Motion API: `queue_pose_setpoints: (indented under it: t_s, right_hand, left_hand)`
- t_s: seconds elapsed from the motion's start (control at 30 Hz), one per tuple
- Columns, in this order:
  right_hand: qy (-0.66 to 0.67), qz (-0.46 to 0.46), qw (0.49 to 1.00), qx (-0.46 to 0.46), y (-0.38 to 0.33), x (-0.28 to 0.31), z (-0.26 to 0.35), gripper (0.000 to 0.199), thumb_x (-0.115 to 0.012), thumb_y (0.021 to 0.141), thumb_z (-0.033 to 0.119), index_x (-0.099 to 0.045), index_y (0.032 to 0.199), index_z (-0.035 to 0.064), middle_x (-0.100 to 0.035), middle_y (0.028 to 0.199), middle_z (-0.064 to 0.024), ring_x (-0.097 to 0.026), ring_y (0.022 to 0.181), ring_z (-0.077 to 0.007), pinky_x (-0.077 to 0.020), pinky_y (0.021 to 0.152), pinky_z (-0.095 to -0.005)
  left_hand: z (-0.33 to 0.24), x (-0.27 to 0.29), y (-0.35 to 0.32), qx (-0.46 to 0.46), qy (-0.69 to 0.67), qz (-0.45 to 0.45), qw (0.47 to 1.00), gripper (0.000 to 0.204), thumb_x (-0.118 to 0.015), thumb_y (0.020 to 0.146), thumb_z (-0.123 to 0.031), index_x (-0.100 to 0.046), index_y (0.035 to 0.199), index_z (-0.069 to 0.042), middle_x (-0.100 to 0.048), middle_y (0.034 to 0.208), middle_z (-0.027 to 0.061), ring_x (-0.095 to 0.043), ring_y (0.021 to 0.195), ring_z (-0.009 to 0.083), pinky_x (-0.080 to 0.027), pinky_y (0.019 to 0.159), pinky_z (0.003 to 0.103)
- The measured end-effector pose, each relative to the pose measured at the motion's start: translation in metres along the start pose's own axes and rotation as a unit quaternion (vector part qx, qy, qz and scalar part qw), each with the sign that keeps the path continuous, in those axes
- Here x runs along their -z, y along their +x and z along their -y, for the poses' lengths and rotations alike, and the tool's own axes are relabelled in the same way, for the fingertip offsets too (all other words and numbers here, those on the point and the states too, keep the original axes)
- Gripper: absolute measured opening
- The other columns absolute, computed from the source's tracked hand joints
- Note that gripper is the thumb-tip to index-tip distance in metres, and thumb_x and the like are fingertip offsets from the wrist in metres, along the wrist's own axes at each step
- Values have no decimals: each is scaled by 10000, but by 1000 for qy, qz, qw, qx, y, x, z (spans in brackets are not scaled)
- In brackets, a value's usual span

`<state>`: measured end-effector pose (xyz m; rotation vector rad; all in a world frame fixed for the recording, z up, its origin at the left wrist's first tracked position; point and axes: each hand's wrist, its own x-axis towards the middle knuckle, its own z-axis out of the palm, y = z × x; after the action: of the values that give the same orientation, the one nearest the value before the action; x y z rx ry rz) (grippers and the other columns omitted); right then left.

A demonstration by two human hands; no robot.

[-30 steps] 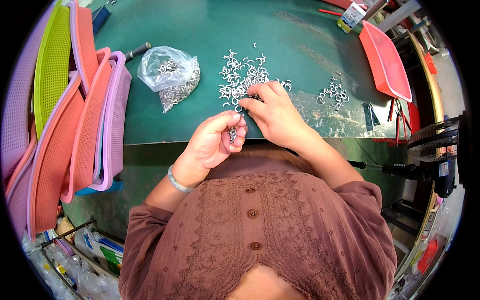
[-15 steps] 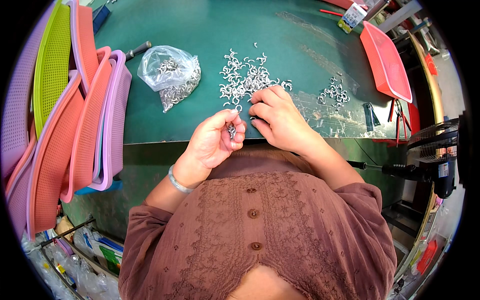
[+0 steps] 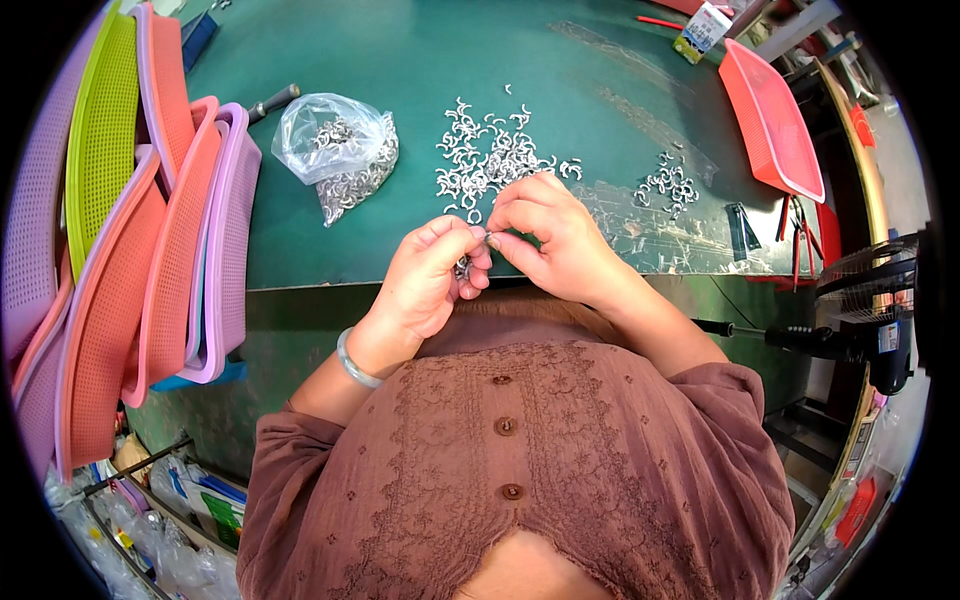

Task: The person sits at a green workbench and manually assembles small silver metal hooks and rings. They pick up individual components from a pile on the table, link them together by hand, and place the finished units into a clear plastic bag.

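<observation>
Left hand (image 3: 428, 275) and right hand (image 3: 552, 243) grip metal pieces (image 3: 462, 268), a clear bag (image 3: 303, 148) holding more.

Brown embroidered blouse (image 3: 600, 450), 3 buttons (image 3: 505, 426)

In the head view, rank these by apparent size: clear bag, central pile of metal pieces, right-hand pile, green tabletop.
1. Green tabletop
2. Clear bag and central pile: too alike to rank
3. Right-hand pile

A bag (image 3: 352, 178) lies on the table (image 3: 420, 50) at nine o'clock from a pile of pieces (image 3: 505, 160); smaller pile (image 3: 672, 188) at three; from that, tray (image 3: 765, 130) at two.
</observation>
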<state>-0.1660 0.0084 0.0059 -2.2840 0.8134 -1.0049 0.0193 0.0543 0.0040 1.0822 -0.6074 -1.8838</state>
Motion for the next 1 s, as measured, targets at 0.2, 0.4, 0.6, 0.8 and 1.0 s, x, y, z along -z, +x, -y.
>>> queue_pose_setpoints:
  t_s: [0.2, 0.4, 0.6, 0.8, 1.0]
  right_hand:
    - [37, 2, 999, -8, -1, 0, -4, 105, -717, 770, 56, -660, 856, 66, -626, 920, -51, -558, 912, -274, -456, 801, -382]
    - [46, -11, 999, -3, -3, -1, -5, 118, -723, 772, 53, -672, 877, 69, -637, 944, -47, -568, 937, -268, -472, 814, -380]
    - [40, -13, 999, 5, -3, 0, -4, 124, -726, 770, 52, -687, 887, 72, -637, 947, -46, -572, 940, -270, -480, 809, -380]
    - [45, -5, 999, -1, -4, 1, -4, 140, -727, 774, 56, -697, 910, 69, -639, 941, -53, -574, 940, -273, -479, 811, -380]
    - [-16, -25, 1000, 9, -2, 3, -7, 118, -709, 758, 42, -688, 873, 56, -632, 920, -64, -568, 922, -291, -462, 812, -398]
  left_hand:
    - [-1, -6, -3, -7, -14, 15, 1000, 189, -566, 961, -198, -556, 814, -79, -603, 747, 58, -537, 596, 147, -406, 514, 250]
    - [-1, -3, -2, -2, -46, 43, 998, 209, -543, 976, -218, -552, 833, -67, -603, 770, 73, -541, 610, 162, -412, 519, 259]
    - [-2, -2, -3, 21, -53, 51, 997, 222, -533, 981, -223, -558, 834, -58, -601, 770, 76, -545, 611, 161, -418, 519, 257]
    - [-1, 1, -1, 33, -75, 63, 995, 192, -582, 961, -191, -584, 824, -56, -605, 754, 67, -556, 595, 154, -414, 501, 252]
    - [-2, 1, -2, 28, -75, 49, 996, 169, -561, 940, -139, -554, 792, -59, -608, 828, 95, -559, 666, 157, -436, 555, 254]
